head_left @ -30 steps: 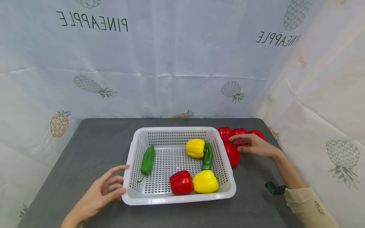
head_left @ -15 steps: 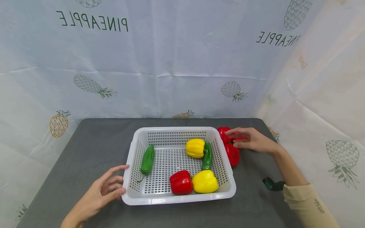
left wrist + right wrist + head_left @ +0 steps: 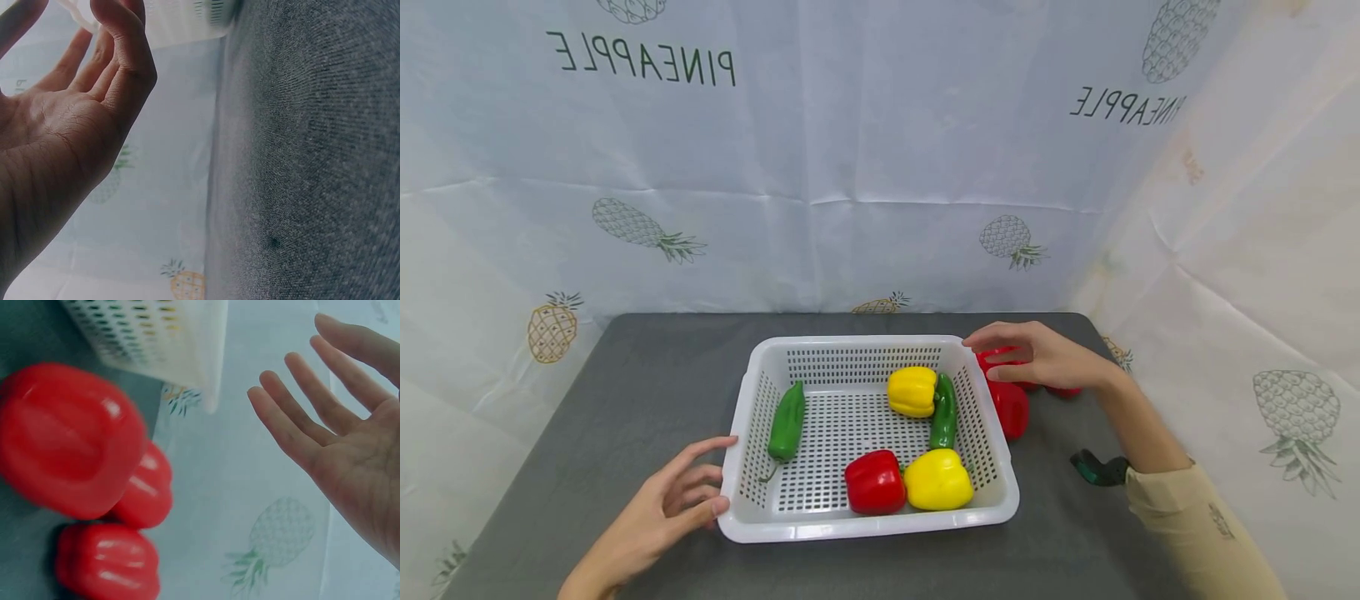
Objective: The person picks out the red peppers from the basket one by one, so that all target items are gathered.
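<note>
A white plastic basket [image 3: 872, 527] sits mid-table. My left hand [image 3: 662, 508] rests at its left rim, with index fingertip and thumb tip against the edge. In the left wrist view that hand [image 3: 87, 112] has loosely bent fingers. My right hand [image 3: 1048, 354] hovers over red bell peppers [image 3: 1011, 408] beside the basket's right wall, its fingertips near the back right corner. Nothing is in the palm of that hand [image 3: 356, 437], as the right wrist view shows. Several red bell peppers [image 3: 69, 440] lie below it, some partly hidden by the hand in the head view.
Inside the basket lie a green pepper [image 3: 787, 422] at left, a yellow bell pepper [image 3: 912, 392] beside a long green pepper [image 3: 944, 412] at right, and a red bell pepper [image 3: 876, 482] next to another yellow one [image 3: 938, 479] in front. A pineapple-print curtain [image 3: 850, 167] stands behind the grey table [image 3: 662, 375].
My right hand has moved left and slightly back, from over the red bell peppers toward the basket's back right corner, rising a little. The left hand and basket stay in place.
</note>
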{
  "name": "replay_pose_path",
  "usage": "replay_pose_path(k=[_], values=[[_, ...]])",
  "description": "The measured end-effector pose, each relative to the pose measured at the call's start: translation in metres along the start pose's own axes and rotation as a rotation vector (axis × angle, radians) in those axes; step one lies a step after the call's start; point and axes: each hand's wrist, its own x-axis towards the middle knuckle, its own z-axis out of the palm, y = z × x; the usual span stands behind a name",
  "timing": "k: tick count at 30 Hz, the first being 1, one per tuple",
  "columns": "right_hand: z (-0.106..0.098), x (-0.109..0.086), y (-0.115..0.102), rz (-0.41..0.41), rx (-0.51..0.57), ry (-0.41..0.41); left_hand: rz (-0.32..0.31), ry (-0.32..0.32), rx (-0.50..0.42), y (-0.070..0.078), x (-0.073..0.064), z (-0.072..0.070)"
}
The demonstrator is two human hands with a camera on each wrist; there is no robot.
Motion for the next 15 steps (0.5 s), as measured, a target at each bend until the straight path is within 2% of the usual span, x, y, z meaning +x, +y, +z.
replay_pose_path(k=[5,8,10,15], values=[[0.003,0.014,-0.016,-0.012,-0.033,-0.029,0.013,0.000,0.005,-0.003,0.000,-0.001],[0.006,0.023,-0.026,-0.022,-0.052,-0.055,-0.011,0.007,0.010,-0.004,0.001,-0.001],[0.008,0.029,-0.032,-0.028,-0.049,-0.079,-0.027,0.011,0.010,-0.002,0.001,-0.001],[0.017,0.049,-0.043,-0.055,0.003,-0.172,-0.013,0.007,0.009,-0.004,0.000,-0.001]])
